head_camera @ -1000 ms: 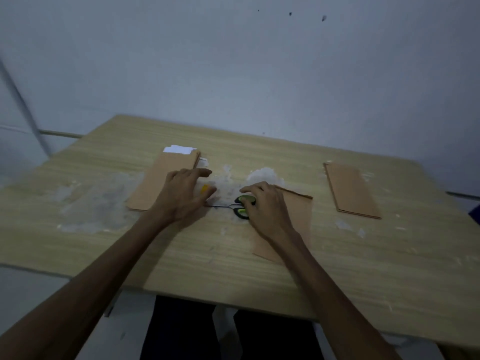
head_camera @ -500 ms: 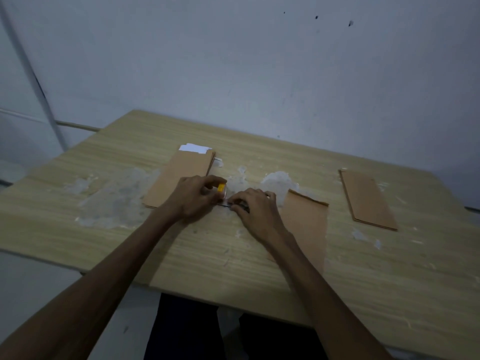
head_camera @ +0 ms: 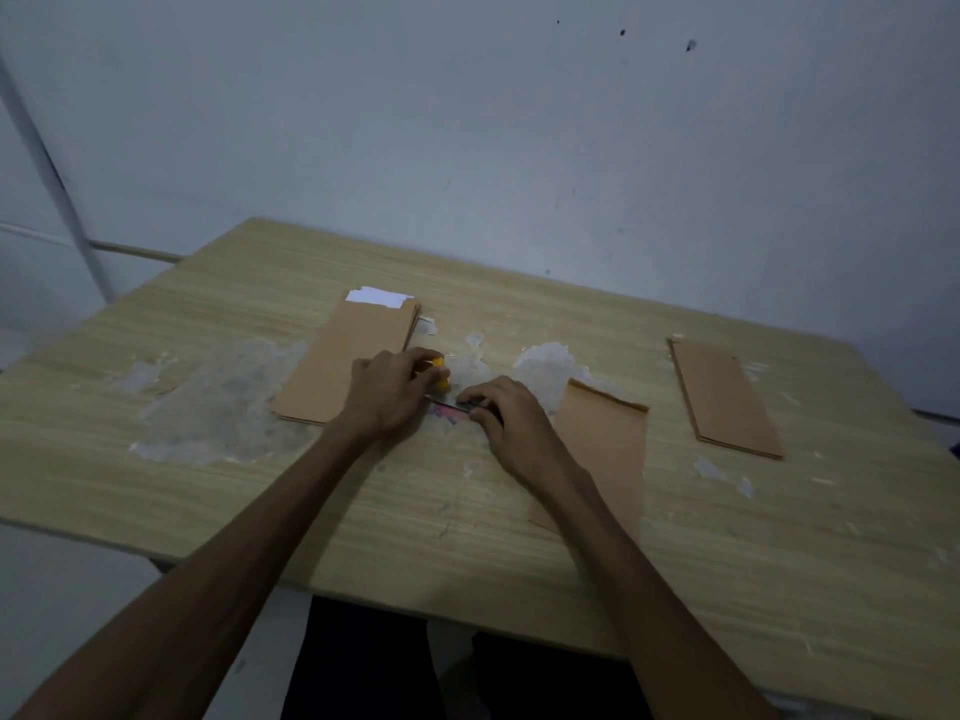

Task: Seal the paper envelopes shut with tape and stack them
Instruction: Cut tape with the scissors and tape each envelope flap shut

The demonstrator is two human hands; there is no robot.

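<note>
In the head view, both hands are low on the wooden table, close to each other near its middle. The left hand has its fingers curled around a small yellow object, probably a tape roll or dispenser; only a little of it shows past the fingers. The right hand is also curled, and its fingertips pinch a thin dark object that lies between the two hands. It is too dim and small to say what this object is. A small pink mark shows just under it.

Three groups of brown paper envelopes lie flat on the table. A stack of envelopes is on the left, partly under the left hand, and white paper sticks out at its far end. One single envelope lies just right of the right hand, and the right forearm covers its near left corner. Its far end looks open, with the edge a little raised. Another envelope pile lies well apart on the right. Whitish residue patches cover parts of the table surface.
</note>
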